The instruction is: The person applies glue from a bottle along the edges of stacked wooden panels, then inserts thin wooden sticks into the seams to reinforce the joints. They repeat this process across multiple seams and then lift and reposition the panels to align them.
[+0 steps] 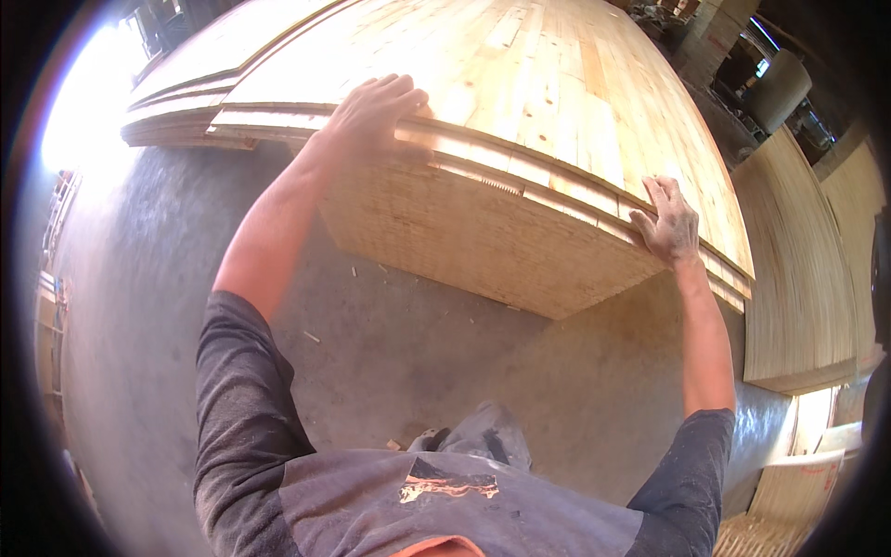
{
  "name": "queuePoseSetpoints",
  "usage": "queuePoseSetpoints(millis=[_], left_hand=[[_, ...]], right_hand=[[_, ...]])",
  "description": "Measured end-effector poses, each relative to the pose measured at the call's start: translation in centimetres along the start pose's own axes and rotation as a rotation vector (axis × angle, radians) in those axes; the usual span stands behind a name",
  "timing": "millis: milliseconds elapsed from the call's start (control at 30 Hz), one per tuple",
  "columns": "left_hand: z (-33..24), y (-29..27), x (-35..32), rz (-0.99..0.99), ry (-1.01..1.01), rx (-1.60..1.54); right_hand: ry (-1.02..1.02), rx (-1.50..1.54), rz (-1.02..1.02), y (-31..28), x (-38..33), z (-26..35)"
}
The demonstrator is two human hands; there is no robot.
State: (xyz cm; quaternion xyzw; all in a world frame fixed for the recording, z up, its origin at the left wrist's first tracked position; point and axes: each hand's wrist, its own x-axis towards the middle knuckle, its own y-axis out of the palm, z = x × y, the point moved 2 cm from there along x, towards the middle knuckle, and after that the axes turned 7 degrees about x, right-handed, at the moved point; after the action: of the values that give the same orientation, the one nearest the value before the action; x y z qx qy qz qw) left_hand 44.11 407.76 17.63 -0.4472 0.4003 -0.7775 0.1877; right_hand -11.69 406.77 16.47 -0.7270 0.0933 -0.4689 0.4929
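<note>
A broad pale wooden panel [557,84], made of jointed strips with small dark knots, lies on top of a stack in front of me. My left hand [376,107] rests at its near edge, the bent fingers lying over the top face; its outline is slightly blurred. Farther right along that edge, my right hand [670,221] presses against the panel with its thumb apart and fingertips on the top. Dust covers its fingers. Beneath, the edges of more panels show, slightly offset, above a plain wooden support [483,237].
Another stack of panels [186,110] adjoins at the far left. To the right stands a tall stack of thin wooden sheets [803,278], with a grey cylinder [778,90] behind it. Small wood scraps [311,337] lie on the grey floor [399,362]. Bright light enters at the upper left.
</note>
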Motion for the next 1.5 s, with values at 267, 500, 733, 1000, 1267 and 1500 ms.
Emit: queuePoseSetpoints(millis=[267,500,733,1000,1267,1500], left_hand=[[1.7,3.2,4.4,-0.014,-0.026,-0.095],[3.3,4.8,9.5,0.033,-0.127,-0.090],[5.4,9.2,10.7,0.324,-0.089,0.074],[28.3,4.4,-3.0,0.241,-1.070,0.341],[31.7,6.6,-1.5,0.685,-1.112,0.498],[40.1,11.2,-4.3,0.941,-0.930,0.609]], right_hand=[[0.123,0.003,-0.058,2.9,3.4,-3.5],[0.211,0.015,-0.055,5.9,8.2,-8.5],[0.319,0.391,-0.113,9.0,7.2,-17.1],[1.207,-0.448,0.194,1.8,-8.6,-46.1],[1.108,-0.386,0.275,4.8,-9.2,-51.6],[1.068,-0.574,0.372,4.4,-7.9,-48.4]])
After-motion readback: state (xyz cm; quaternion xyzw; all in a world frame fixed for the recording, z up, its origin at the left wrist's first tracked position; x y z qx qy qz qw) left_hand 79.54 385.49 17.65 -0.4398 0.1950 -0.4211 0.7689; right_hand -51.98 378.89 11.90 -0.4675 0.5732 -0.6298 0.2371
